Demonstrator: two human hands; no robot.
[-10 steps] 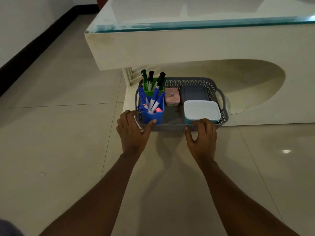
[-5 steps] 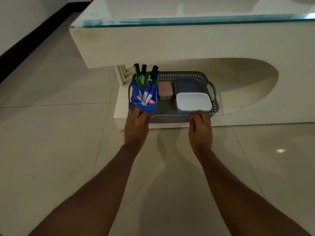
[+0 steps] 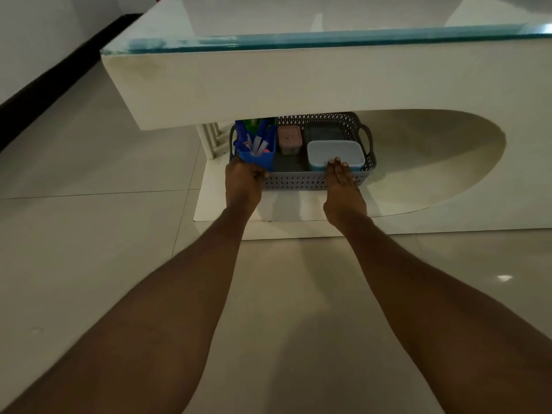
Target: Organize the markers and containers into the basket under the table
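Grey perforated plastic basket with side handles (image 3: 301,182): stands on the white base slab (image 3: 227,204) under the white table with a glass top (image 3: 268,82), its rear part beneath the table's overhang

Contents, left to right:
- blue plastic square pen cup (image 3: 259,158), front left corner, holding blue-and-white markers (image 3: 257,141) that stand tilted; their tops are cut off from view by the table edge
- green pen cup (image 3: 252,124) behind the blue one, only a sliver visible, contents hidden
- small pink lidded plastic box (image 3: 289,140), middle, toward the back
- dark grey flat lidded container (image 3: 327,132), back right
- pale blue rectangular container with a white lid (image 3: 334,153), front right, just in front of the dark one

Left hand (image 3: 243,177): at the basket's front left corner, fingers curled against the front rim beside the blue cup; whether the fingers wrap the rim cannot be told

Right hand (image 3: 342,183): flat against the front wall near the right end, fingers held together and extended, tips reaching over the rim to the white lid

Both forearms bare, stretched forward over the glossy beige tiled floor (image 3: 89,234)

Dark skirting board (image 3: 53,82) along the wall at far left
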